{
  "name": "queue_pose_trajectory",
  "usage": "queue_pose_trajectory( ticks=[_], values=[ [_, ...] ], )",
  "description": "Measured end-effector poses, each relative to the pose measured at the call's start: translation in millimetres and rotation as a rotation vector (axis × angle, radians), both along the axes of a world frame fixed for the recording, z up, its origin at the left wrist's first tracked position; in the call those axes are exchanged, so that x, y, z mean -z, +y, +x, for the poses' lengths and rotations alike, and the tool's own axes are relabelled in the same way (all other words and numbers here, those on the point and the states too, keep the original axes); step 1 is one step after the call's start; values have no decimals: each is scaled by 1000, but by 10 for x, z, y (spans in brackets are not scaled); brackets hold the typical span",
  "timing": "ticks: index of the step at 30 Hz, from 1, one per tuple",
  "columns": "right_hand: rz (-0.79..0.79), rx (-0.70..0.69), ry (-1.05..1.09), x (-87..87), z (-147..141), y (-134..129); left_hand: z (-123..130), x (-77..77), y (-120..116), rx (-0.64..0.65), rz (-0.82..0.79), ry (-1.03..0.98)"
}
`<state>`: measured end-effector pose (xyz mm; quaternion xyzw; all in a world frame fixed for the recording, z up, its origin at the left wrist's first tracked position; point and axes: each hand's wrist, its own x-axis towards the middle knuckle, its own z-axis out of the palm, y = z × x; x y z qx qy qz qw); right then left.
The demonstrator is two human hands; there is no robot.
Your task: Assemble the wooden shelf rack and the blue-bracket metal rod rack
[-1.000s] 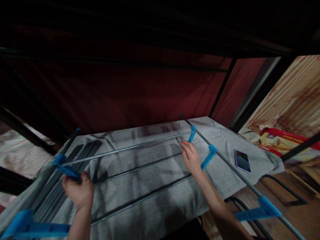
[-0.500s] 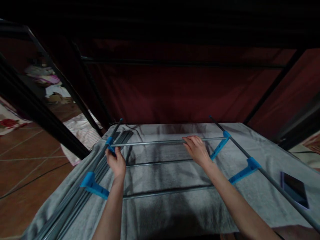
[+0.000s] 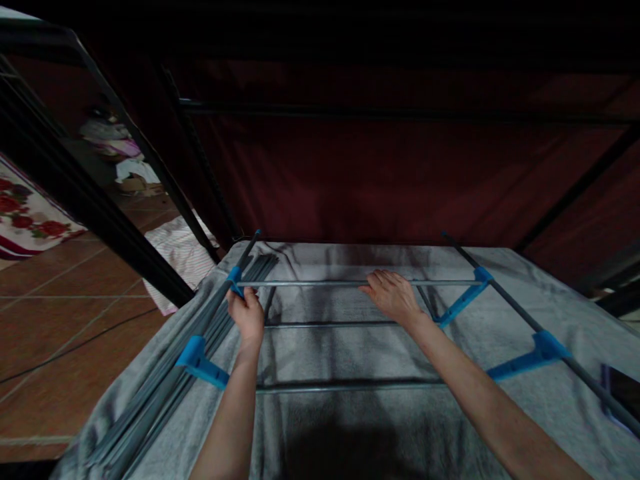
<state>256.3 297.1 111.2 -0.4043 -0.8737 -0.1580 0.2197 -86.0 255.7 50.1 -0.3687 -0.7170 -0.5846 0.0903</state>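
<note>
A frame of grey metal tubes with blue plastic brackets lies on a grey blanket. My left hand [image 3: 247,313] is closed around the far left blue bracket [image 3: 234,275], where a thin metal rod [image 3: 310,284] meets it. My right hand [image 3: 394,295] curls over that rod near its middle, with the thumb at its near side. The rod's other end reaches the far right blue bracket [image 3: 463,301]. Nearer to me are the left blue bracket [image 3: 203,363] and the right blue bracket [image 3: 533,357], with a lower crossbar [image 3: 345,386] between them, partly behind my right forearm.
A bundle of grey tubes [image 3: 150,407] lies along the left side of the blanket [image 3: 320,427]. A phone [image 3: 623,397] rests at the right edge. Dark posts [image 3: 95,193] and a dark red panel [image 3: 350,180] stand around. Striped cloth [image 3: 183,257] covers part of the tiled floor.
The camera view has turned slightly left, so the frame appears further right. My right hand has slid a little left along the rod. My left hand keeps its hold at the bracket.
</note>
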Motion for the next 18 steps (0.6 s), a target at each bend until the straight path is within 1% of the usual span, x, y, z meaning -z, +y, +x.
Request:
queue_pose_trajectory(
  ticks=[6, 10, 18],
  values=[
    [28, 20, -95, -38, -3, 44, -79, 51, 44, 47, -12, 13],
    [-15, 23, -109, -75, -5, 31, -99, 99, 67, 44, -19, -29],
    [-75, 11, -115, -133, -6, 22, -78, 93, 58, 41, -26, -18]
  ],
)
